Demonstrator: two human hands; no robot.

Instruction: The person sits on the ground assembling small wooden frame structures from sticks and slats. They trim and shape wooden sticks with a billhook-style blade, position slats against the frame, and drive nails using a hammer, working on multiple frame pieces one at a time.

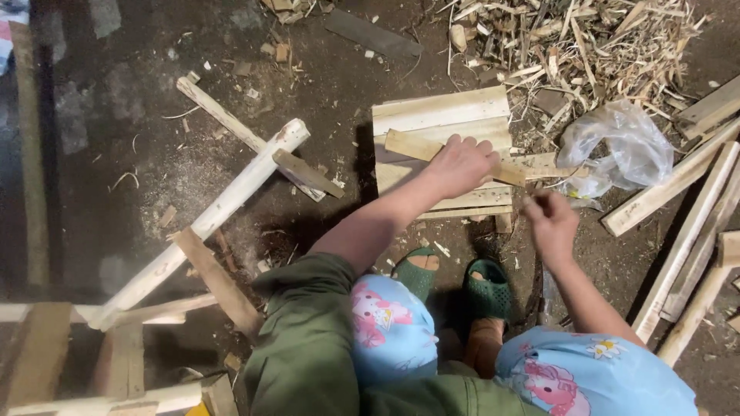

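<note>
1. Pale flat wooden slat [416, 146] lies slantwise across small pallet of pale nailed boards [441, 108] on dirt floor, in front of person's feet.
2. L hand [461, 166] rests on slat, fingers curled down on it, pinning it to pallet.
3. R hand [551, 223] hovers just right of pallet, fingertips pinched together; what's between them is too small to tell.
4. Clear crumpled plastic bag [617, 150] w/ wood-shaving heap [570, 42] behind. Green perforated rubber clogs [487, 291] below pallet.

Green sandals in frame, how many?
2: left sandal below the wooden pallet, right sandal beside it, between the person's knees. Both partly hidden by the legs.
</note>
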